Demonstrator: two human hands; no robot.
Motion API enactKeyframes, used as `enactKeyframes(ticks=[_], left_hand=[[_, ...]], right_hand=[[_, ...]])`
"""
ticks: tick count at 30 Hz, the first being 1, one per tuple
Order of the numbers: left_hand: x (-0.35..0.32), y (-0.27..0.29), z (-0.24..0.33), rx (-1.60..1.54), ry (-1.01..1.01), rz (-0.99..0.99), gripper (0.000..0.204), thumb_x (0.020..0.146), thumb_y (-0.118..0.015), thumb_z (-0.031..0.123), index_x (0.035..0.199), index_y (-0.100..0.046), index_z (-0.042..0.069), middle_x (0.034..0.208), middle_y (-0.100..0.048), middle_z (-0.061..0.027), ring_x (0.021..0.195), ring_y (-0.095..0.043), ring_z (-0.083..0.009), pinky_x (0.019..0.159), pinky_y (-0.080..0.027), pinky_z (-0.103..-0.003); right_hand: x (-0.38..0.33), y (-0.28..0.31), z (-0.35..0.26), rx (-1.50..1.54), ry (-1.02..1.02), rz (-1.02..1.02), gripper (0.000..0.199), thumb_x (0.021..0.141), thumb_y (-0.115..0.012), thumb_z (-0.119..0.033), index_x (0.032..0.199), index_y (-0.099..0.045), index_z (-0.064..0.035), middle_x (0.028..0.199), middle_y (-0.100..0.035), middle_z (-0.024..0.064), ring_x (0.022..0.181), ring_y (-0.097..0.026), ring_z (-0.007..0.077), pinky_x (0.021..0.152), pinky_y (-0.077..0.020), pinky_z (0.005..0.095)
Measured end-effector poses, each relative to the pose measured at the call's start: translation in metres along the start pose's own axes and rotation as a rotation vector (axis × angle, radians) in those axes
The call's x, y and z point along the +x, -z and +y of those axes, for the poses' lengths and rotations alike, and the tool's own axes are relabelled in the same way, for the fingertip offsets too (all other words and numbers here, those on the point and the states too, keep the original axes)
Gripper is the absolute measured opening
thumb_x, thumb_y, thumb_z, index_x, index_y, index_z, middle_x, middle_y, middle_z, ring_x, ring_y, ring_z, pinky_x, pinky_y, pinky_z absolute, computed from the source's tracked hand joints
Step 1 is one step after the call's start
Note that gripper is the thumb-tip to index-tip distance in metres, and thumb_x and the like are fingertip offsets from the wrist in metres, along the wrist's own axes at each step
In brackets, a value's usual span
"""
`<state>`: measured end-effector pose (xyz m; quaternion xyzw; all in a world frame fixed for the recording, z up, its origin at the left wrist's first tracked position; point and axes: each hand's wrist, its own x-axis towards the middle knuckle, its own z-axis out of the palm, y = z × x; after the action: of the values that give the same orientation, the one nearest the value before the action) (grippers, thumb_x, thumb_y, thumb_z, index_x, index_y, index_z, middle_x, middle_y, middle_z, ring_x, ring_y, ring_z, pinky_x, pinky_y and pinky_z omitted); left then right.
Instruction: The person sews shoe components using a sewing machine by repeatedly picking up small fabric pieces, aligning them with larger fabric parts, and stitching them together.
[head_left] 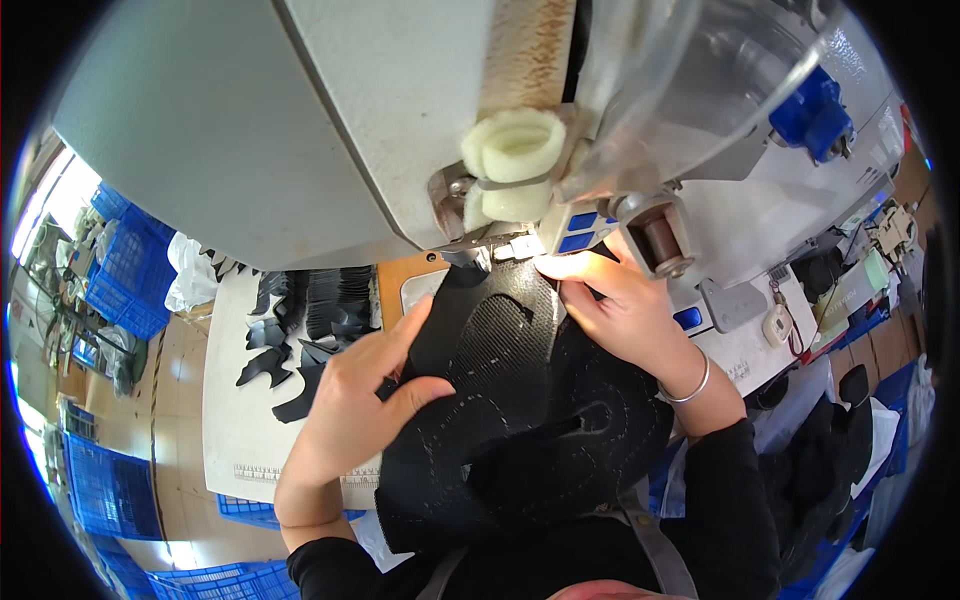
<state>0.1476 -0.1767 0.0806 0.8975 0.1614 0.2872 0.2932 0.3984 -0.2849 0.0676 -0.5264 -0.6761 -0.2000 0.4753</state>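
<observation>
A black shoe upper (500, 360) with a ribbed, shiny patch and pale marking lines lies under the sewing machine head (350, 120), its far edge at the presser foot (483, 258). My left hand (365, 400) holds its left edge, thumb on top and index finger stretched along the edge; the other fingers are partly hidden. My right hand (620, 305) pinches the upper's right far edge beside the needle area, thumb and index finger close together. The near part of the upper hangs down in front of my body.
Several black cut pieces (340, 300) lie in rows on the white table (235, 400), left of the machine. A ruler strip (262, 472) runs along its near edge. A thread bobbin (660, 245) hangs at the right. Blue crates (110, 485) stand at the left; black material (815, 470) is piled at the right.
</observation>
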Motion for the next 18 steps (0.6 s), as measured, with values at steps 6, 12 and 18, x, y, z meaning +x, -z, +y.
enactKeyframes(ticks=[6,12,18], left_hand=[[0.011,0.016,0.0,0.193,-0.111,0.143,0.053,0.072,-0.08,0.02,0.12,-0.064,0.004,0.073,-0.057,-0.0082,0.068,-0.052,-0.0225,0.067,-0.045,-0.033],[0.013,0.012,0.013,0.133,-0.319,0.265,0.025,0.076,-0.073,0.021,0.092,-0.07,0.002,0.09,-0.068,-0.0087,0.083,-0.062,-0.0268,0.08,-0.047,-0.036],[0.031,-0.027,0.028,0.489,-0.384,0.127,0.04,0.078,-0.071,0.019,0.113,-0.064,0.001,0.117,-0.062,-0.0116,0.113,-0.057,-0.0305,0.101,-0.039,-0.048]], right_hand=[[0.0,-0.003,-0.002,-0.006,-0.039,0.003,0.034,0.073,-0.068,0.006,0.1,-0.07,-0.0133,0.09,-0.061,0.0076,0.069,-0.06,0.0192,0.056,-0.0474,0.0289],[-0.002,-0.008,-0.003,-0.144,0.084,0.015,0.032,0.057,-0.069,0.001,0.088,-0.066,-0.0047,0.095,-0.057,0.0099,0.089,-0.057,0.0301,0.074,-0.0435,0.0389],[-0.002,-0.014,-0.014,-0.291,0.25,0.091,0.028,0.062,-0.068,-0.001,0.09,-0.066,-0.0018,0.09,-0.061,0.0065,0.081,-0.058,0.0245,0.069,-0.0455,0.0355]])
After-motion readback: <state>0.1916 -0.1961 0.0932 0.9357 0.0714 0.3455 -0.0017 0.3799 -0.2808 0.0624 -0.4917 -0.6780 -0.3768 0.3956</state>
